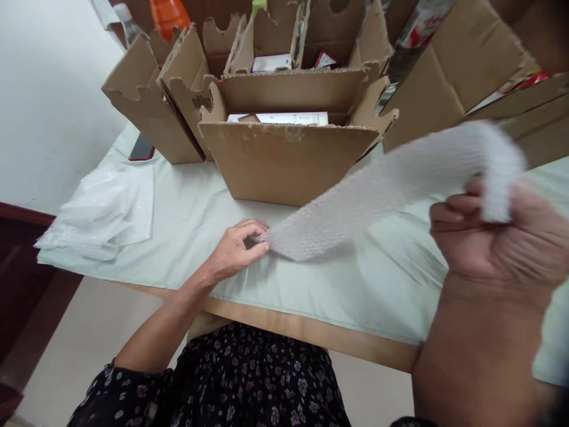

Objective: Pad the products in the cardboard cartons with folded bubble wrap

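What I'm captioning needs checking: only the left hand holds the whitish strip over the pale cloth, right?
Not only the left hand: the head view shows the right hand also holding the whitish strip over the pale cloth.

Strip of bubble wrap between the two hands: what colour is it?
The strip is whitish, seen in the head view.

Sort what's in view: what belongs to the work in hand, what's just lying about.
In hand:
- bubble-wrap strip, held between left hand and right hand
- probably the bubble-wrap pile

Apparently lying about:
- phone
- front cardboard box
- orange object
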A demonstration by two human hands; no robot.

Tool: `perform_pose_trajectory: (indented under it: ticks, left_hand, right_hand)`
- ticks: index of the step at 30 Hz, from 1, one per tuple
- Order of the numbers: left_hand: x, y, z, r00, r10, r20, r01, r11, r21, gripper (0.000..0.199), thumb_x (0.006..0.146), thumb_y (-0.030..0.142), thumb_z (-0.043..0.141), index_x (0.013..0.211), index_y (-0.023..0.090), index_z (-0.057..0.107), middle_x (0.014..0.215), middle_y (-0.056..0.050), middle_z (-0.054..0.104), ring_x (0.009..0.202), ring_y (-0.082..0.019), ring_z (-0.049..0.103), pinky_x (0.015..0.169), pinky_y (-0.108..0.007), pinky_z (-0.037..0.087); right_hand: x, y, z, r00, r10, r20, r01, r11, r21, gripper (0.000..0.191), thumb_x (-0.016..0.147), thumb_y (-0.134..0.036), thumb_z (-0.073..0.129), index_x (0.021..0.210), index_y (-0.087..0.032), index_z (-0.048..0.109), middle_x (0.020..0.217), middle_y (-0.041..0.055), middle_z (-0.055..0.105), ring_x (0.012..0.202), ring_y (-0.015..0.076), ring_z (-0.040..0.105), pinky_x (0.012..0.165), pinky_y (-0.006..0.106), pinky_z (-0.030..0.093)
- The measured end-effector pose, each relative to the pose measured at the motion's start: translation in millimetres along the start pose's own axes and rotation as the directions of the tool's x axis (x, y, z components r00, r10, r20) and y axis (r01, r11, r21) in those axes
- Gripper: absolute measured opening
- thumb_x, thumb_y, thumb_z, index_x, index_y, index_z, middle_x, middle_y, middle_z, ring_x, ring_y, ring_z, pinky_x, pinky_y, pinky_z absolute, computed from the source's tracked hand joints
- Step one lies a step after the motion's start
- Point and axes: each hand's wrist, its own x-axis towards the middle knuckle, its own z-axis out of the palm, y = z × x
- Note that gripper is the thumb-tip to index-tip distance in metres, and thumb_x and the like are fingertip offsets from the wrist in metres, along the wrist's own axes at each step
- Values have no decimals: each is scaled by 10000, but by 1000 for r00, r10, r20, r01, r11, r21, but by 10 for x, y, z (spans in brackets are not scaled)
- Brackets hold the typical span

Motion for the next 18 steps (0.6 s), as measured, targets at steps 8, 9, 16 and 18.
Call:
perform_pose_trajectory:
  ticks: [8, 9, 16, 18]
  left_hand:
    - [-260, 64, -594, 965, -262, -4, 250, 923, -293, 170, 776, 328, 822, 836, 201, 727, 765, -10, 688, 691, -140, 599, 651, -254, 480]
    - [-288, 47, -663, 961, -277, 11, 267, 916, -298, 172, 777, 333, 826, 828, 200, 729, 763, -13, 689, 691, -140, 599, 651, -254, 481]
    - [-310, -68, -877, 900, -423, 106, 436, 870, -231, 255, 750, 410, 818, 812, 189, 708, 734, -2, 662, 664, -130, 565, 644, -256, 452]
    - [-268, -84, -872, 876, -470, 106, 482, 858, -175, 300, 737, 434, 804, 872, 183, 708, 759, -2, 663, 675, -133, 569, 657, -263, 453]
  right_hand:
    - [-343, -151, 181, 988, 150, -32, -147, 986, 78, 417, 430, -183, 701, 810, -204, 528, 793, -30, 406, 656, 91, 382, 491, 246, 267]
    - [-446, -134, 136, 984, 165, -64, -162, 985, 61, 414, 430, -180, 713, 809, -203, 547, 810, -19, 438, 655, 95, 377, 480, 248, 265]
    - [-1317, 141, -309, 853, 449, -265, -394, 889, 235, 491, 535, -175, 836, 1011, -220, 725, 847, 6, 546, 666, 114, 477, 444, 217, 355]
    - [-1476, 203, -374, 841, 417, -345, -321, 898, 302, 503, 543, -150, 841, 1030, -219, 738, 1042, 56, 660, 866, 153, 631, 529, 225, 486]
